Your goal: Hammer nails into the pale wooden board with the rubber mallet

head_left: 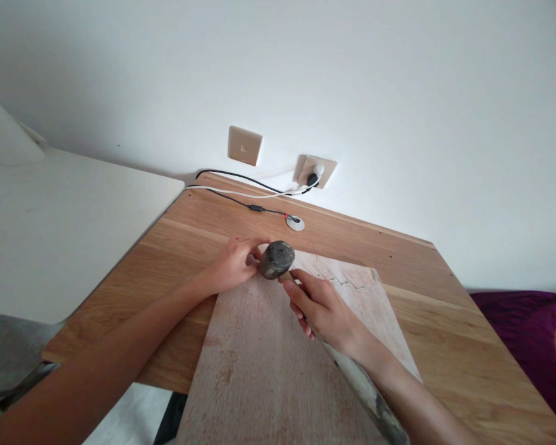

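My right hand [322, 303] grips the handle of a mallet [278, 259] close below its dark, worn, rounded head. The long pale handle, blotched with dark patches, runs back under my right forearm. Beside the head, my left hand [234, 262] rests at the far left edge of a pale, reddish-stained wooden board [259, 358]. Its thumb and forefinger curve together behind the mallet head, which hides whatever they may pinch. To the right of the mallet, several small nails [345, 283] stand in the board near its far edge.
The board lies on a brown wooden desk [426, 321]. Black and white cables [254, 194] run along the back to a wall socket [315, 172], near a round cable hole [295, 223]. A white tabletop [74, 228] adjoins on the left; purple cloth [528, 340] lies at right.
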Tool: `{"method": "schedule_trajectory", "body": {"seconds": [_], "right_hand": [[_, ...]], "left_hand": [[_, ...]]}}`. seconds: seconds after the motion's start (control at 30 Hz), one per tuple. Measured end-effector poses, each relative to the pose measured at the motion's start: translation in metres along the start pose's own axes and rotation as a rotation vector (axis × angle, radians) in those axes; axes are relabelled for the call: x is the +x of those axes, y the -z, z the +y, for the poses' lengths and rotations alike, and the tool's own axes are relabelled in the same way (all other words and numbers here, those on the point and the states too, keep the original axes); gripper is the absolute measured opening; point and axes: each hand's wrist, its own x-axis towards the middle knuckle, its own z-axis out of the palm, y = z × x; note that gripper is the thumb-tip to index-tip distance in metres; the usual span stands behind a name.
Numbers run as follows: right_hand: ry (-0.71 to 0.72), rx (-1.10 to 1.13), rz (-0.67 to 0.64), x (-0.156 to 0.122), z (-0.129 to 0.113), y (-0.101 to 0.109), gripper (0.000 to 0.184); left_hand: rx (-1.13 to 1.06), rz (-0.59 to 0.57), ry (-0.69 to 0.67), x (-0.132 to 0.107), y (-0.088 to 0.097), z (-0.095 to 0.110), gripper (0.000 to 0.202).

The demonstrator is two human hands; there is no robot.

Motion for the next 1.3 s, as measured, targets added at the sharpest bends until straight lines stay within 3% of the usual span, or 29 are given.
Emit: {"method": "schedule_trajectory", "body": {"seconds": [0.5, 0.67, 0.77, 0.9, 0.97, 1.13, 1.3], "right_hand": [[0.012, 0.03, -0.002, -0.003, 0.005, 0.001, 0.039], [-0.012, 0.065, 0.012, -0.019, 0.013, 0.004, 0.038], [-0.047, 0.106, 0.089, -0.039, 0.023, 0.002, 0.036], [-0.066, 0.185, 0.366, -0.07, 0.043, 0.002, 0.042], [-0.057, 0.266, 0.443, -0.084, 0.052, 0.005, 0.042], [-0.117, 0.507, 0.459, -0.11, 0.063, 0.008, 0.031], [-0.128, 0.567, 0.558, -0.116, 0.069, 0.001, 0.032]], "left_hand": [[0.005, -0.009, 0.008, 0.0, 0.001, 0.0, 0.054], [0.033, -0.024, 0.026, 0.0, 0.001, 0.002, 0.047], [0.06, -0.031, 0.007, -0.001, 0.001, 0.001, 0.048], [0.075, -0.043, -0.037, -0.001, 0.001, 0.0, 0.054], [0.072, -0.053, -0.054, -0.001, 0.002, 0.0, 0.056], [0.049, -0.048, -0.089, -0.001, 0.002, 0.0, 0.049], [0.048, -0.043, -0.083, -0.001, 0.004, 0.003, 0.045]]}}
